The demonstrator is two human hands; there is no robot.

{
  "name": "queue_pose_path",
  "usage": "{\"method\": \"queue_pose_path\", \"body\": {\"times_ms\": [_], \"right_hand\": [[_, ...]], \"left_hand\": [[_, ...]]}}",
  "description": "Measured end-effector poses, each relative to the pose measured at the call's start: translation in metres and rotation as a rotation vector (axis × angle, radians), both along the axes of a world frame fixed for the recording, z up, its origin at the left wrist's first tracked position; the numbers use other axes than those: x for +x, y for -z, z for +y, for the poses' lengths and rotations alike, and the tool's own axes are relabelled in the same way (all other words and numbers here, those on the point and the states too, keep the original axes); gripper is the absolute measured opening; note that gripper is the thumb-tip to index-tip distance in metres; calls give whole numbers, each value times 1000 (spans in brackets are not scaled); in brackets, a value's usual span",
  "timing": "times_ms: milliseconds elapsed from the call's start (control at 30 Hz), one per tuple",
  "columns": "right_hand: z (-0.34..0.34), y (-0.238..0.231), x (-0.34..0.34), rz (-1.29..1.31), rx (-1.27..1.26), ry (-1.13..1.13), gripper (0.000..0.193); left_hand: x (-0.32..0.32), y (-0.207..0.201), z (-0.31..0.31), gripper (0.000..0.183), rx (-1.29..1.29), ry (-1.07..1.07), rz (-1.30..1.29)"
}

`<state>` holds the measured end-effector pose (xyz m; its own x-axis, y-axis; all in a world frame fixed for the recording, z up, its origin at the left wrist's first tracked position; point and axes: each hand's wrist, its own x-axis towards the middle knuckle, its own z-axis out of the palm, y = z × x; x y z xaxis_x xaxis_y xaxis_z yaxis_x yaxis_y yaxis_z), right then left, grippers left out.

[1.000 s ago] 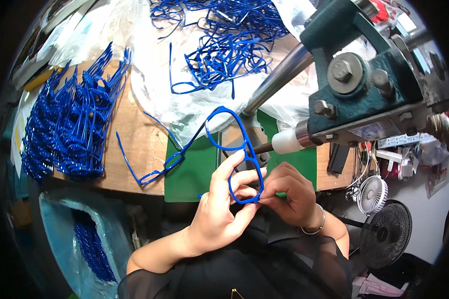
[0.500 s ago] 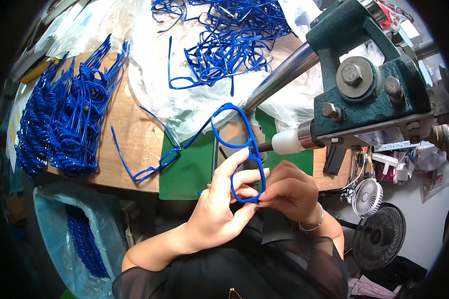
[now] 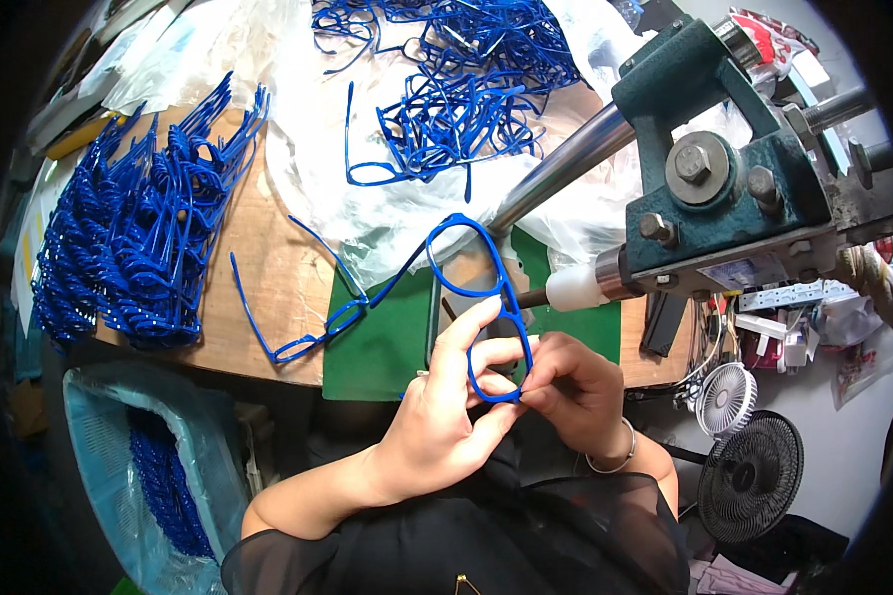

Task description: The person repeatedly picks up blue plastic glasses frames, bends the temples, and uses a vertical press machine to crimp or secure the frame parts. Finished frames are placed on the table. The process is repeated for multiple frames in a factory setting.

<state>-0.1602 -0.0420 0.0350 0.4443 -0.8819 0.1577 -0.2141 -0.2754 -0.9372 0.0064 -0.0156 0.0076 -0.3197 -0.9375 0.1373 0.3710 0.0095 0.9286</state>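
Observation:
A blue eyeglass frame [image 3: 456, 219] is held between my two hands, tilted so its two rims stand one above the other. My left hand [image 3: 432, 431] is closed around the lower rim, with fingers behind and through it. At the frame's lower right corner, my right hand [image 3: 580, 392] pinches with thumb and fingers; its fingertips are partly hidden. The dark thin spindle [image 3: 534, 297] with a white collar [image 3: 572, 288] comes from the right and ends by the frame's bridge; I cannot tell whether they touch. Another blue eyeglass frame [image 3: 345, 315] lies on the table to the left.
A dark green machine head [image 3: 764, 233] on a steel bar [image 3: 571, 159] fills the right. Stacked blue frames [image 3: 134, 238] stand at left, a loose heap [image 3: 456, 119] lies on plastic at the back. A lined bin [image 3: 94, 426] is lower left; fans [image 3: 752, 476] are lower right.
The view has shifted slightly. My right hand's fingers sit a little higher along the frame's lower right edge; both hands keep hold of it.

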Motion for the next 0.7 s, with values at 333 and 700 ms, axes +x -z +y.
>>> {"method": "queue_pose_path", "body": {"times_ms": [333, 700], "right_hand": [[-3, -5, 31, -47, -215, 134, 3], [-3, -4, 5, -194, -141, 202, 7]], "left_hand": [[16, -15, -14, 75, 123, -29, 214], [-2, -34, -37, 73, -46, -129, -27]]}}
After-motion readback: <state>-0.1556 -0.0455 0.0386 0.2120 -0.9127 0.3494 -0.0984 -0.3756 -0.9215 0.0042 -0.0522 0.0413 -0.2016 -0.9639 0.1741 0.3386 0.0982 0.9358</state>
